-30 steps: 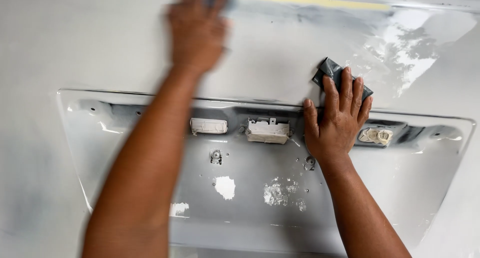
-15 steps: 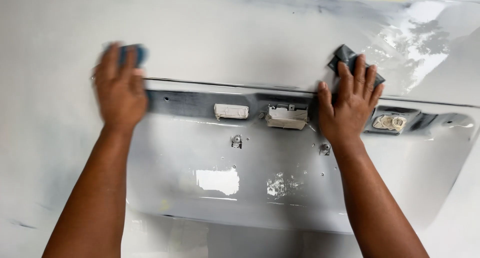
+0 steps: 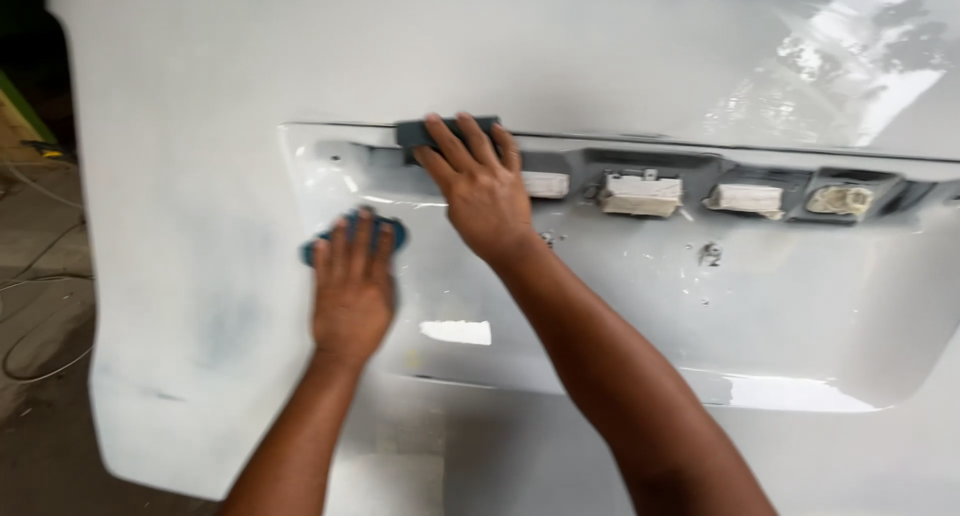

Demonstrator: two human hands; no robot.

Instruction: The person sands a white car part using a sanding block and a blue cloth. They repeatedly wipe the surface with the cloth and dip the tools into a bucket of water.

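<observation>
While both arms reach up from the lower edge of the view, each hand presses a pad against a white car panel (image 3: 200, 176).

Left hand (image 3: 350, 281): flat, fingers together and extended, palm laid over a blue pad (image 3: 385, 231) that shows only at the fingertips. Position: left end of the recess (image 3: 700, 316), just inside its left edge, below the upper rim. The hand is blurred.

Right hand (image 3: 480, 186): fingers spread slightly and bent over a dark grey block (image 3: 425, 133), pinning it against the upper rim of the recess, near its upper left corner. The block juts out to the left of and above the fingers. The right forearm crosses the recess diagonally from the lower right.

Panel: white, dull at the left, glossy with bright reflections toward the upper right corner. Its left edge curves down to a rounded lower left corner.

Recess: wide, shallow, sunk into the panel's middle. Along its upper rim runs a grey strip with four pale fittings (image 3: 640, 191) in a row, to the right of the right hand. A small hole (image 3: 710, 251) sits below them. One bright patch (image 3: 455, 331) lies between the two forearms.

Floor (image 3: 40, 376): grey, at the far left, with thin cables (image 3: 30, 286) trailing across it.
</observation>
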